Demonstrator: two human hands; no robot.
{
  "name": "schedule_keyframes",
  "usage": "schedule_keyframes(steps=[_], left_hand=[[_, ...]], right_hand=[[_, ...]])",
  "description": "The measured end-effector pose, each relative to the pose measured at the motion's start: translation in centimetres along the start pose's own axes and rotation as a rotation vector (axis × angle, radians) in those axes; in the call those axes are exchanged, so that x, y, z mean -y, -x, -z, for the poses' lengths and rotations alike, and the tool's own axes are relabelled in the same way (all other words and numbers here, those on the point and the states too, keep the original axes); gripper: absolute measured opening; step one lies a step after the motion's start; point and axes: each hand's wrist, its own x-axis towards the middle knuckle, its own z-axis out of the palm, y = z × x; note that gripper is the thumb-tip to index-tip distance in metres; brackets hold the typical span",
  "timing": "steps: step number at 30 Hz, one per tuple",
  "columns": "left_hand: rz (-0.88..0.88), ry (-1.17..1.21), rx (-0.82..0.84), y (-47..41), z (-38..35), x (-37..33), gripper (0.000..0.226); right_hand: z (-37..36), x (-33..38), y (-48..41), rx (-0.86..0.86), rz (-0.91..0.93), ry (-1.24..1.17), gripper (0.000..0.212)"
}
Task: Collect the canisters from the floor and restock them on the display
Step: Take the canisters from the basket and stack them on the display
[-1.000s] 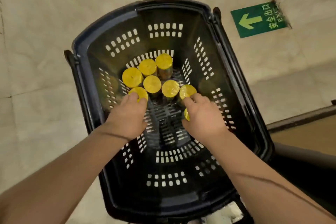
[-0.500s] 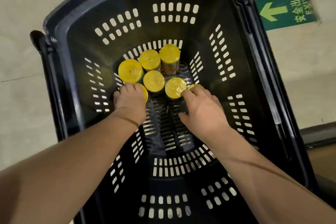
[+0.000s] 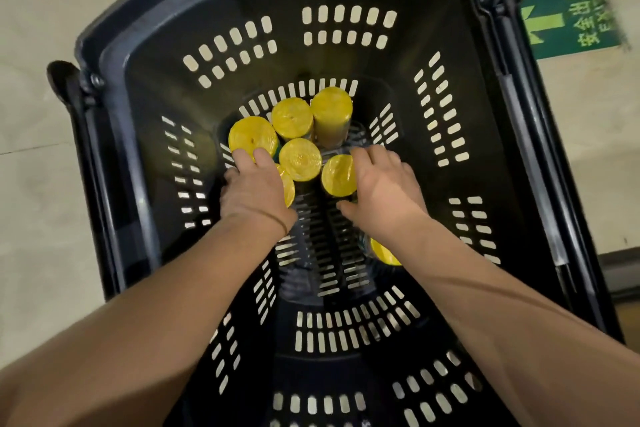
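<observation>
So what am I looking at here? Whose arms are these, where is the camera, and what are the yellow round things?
No machine here: these are a person's two bare arms, filmed by one wide-angle camera worn on the head, looking down. Below is a black slotted shopping basket standing on a pale floor. The yellow discs are the lids of canisters standing upright on its bottom; seven show at least partly, one half hidden under the right forearm. The left hand lies over the cluster's left side, fingertips on a lid. The right hand reaches in beside another canister. Whether either hand actually grips one is hidden. The green patch at top right is an exit sign on the floor.
</observation>
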Motion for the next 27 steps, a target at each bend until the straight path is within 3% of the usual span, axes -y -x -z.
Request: schedule_keyframes(steps=[6,14,17,23,27], left_hand=[[-0.059,0.072,-0.033,2.2,3.5,1.2,0.083],[-0.214,0.164,-0.152,5.1,6.9,3.1,0.075],[-0.268,0.244,-0.216,7.2,8.7,3.7,0.079],[-0.484,0.323,-0.334,13.6,16.5,4.1,0.086],[-0.525,0.493,-0.368,18.7,24.3,4.1,0.086]], right_hand=[[-1.6,0.6,-2.9,0.119,-0.009,0.031,0.094],[-0.4,0.8,-1.6,-0.008,0.008,-0.115,0.068],[3.0,1.4,1.5,-0.102,0.002,-0.24,0.062],[14.3,1.9,9.1,-0.279,0.04,-0.401,0.073],[23.4,2.7,14.9,-0.369,-0.003,-0.491,0.081]])
